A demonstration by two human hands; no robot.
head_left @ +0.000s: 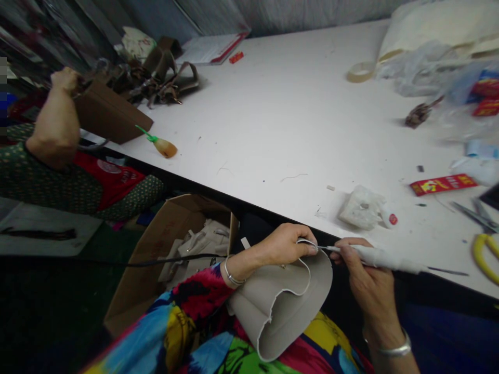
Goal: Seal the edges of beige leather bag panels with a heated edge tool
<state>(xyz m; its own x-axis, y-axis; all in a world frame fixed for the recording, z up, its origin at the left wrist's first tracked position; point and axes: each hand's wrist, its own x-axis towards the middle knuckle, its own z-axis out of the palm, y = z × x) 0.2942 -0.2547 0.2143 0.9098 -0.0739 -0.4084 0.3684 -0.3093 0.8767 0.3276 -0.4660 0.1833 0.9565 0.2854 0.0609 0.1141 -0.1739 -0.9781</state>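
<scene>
Bag piece (296,311): pale grey-beige, smooth, soft-sided; mouth open, turned up to the right; one rim curved in a broad arc, the other buckled into a wavy line with a whitish raw edge; a small notch low on the wavy edge; a small gold-coloured fitting near the upper rim. Located below the hands, over the patterned clothing, beside the near edge of the table.

Table (273,114): white top, ahead of both hands; loose threads and specks on it.

Cardboard box (136,291): open, left of the left hand, below table level; filled with pale pieces (198,244).

Brown bag (111,111): stiff-sided, far left and ahead of the left hand; a co-worker's hand (65,80) at its upper end.

Left hand (288,244): thumb and fingers pinching the upper rim of the bag piece; bangles at the wrist.

Right hand (370,285): fingers closed round a white tool (384,258), its thin tip at the rim just beside the left fingertips; silver bangle at the wrist.

Scissors (483,249): yellow handles, right of the right hand.

Red packet (443,184): printed, ahead and right of the right hand.

Squeeze bottle (166,148): green spout, amber contents, ahead and left of the left hand.
</scene>
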